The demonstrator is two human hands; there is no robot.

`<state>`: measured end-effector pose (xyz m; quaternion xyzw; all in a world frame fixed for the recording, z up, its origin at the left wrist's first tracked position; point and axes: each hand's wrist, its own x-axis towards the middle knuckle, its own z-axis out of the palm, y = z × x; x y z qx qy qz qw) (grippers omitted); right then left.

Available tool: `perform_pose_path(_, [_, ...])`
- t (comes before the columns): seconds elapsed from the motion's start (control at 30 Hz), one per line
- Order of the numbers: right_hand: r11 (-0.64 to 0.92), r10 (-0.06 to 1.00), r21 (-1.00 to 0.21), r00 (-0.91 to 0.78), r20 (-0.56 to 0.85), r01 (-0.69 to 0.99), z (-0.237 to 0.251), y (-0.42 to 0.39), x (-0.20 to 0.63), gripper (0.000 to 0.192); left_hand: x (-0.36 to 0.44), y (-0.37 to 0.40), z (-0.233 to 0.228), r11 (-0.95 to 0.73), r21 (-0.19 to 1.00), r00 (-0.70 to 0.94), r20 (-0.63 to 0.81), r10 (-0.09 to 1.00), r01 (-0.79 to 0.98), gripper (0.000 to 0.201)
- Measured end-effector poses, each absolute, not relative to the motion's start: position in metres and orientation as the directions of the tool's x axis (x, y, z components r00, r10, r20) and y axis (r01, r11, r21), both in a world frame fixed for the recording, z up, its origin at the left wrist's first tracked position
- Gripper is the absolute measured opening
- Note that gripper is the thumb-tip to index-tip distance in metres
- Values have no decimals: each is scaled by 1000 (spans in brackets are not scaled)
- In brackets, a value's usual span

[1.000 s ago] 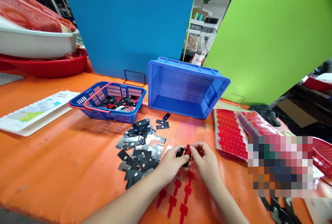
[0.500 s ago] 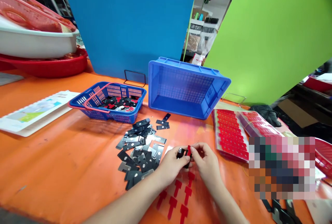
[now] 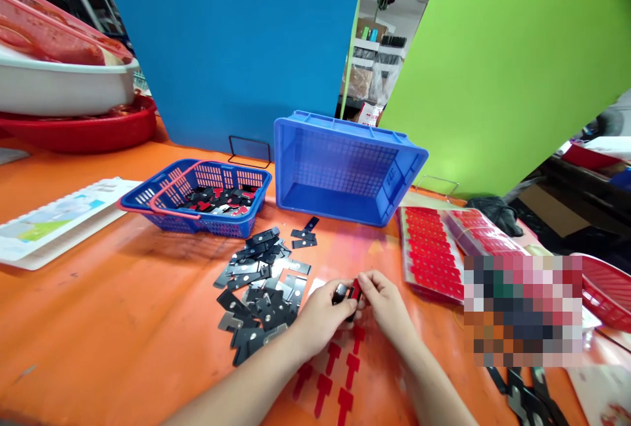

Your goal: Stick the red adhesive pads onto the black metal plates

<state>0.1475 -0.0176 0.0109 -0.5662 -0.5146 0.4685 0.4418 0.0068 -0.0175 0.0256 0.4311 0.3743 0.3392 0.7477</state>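
Your left hand (image 3: 318,317) and right hand (image 3: 389,304) meet low over the orange desk (image 3: 123,321), fingertips pinched together on one small black metal piece (image 3: 341,294) that carries a red sticker (image 3: 355,289). Both hands are closed on this piece: the left grips its dark end, the right grips the red end. The piece is held just above the desk, between the two hands.

Directly beneath your wrists lies a clear backing sheet with red T-shaped stickers (image 3: 340,373), arranged in rows. To the left of your left hand, a loose heap of black metal pieces (image 3: 261,288) is spread on the desk, touching one another. Beyond the heap stands a small blue basket (image 3: 197,196) with a pink handle, containing finished black-and-red parts. Beside it, a larger blue crate (image 3: 345,166) rests tipped on its side, its open face toward you. To your right lie sheets of red stickers (image 3: 434,252), near the crate. A printed card (image 3: 54,219) lies at the far left; blue and green panels stand behind.
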Motion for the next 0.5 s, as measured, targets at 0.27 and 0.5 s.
perform_pose_path(0.27, [-4, 994, -972, 111, 23, 234, 1, -13, 154, 34, -1, -13, 25, 602, 661, 482, -388, 786, -448, 21])
perform_pose_path(0.5, [169, 984, -787, -59, 167, 594, 5, -17, 129, 22, -14, -7, 30, 577, 463, 511, -273, 815, -673, 17])
